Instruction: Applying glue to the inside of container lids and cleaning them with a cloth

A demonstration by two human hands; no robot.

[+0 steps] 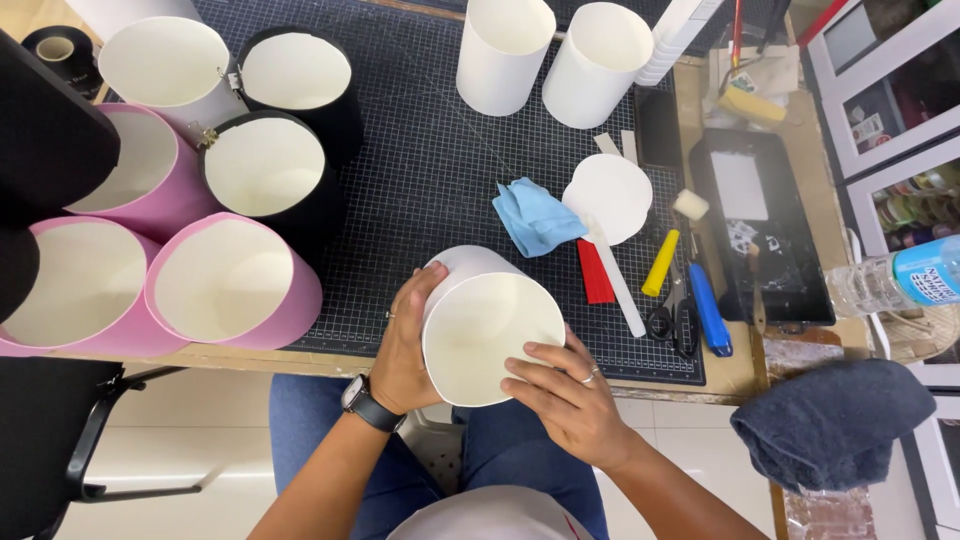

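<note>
white paper cylinder (487,322) gripped between left hand (405,345) and right hand (565,395), over cutting mat (440,170), blue cloth (537,216) near

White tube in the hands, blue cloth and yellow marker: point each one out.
white tube (490,325), head view, on its pale inner wall
blue cloth (535,215), head view, on the middle of the crumpled fabric
yellow marker (660,263), head view, on the middle of its barrel

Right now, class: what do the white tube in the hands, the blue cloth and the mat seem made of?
White tube: likely stiff card, matte, thin curled wall. Blue cloth: soft fabric, probably microfibre, crumpled folds. Mat: probably rubbery cutting mat, dark with a printed grid.
</note>
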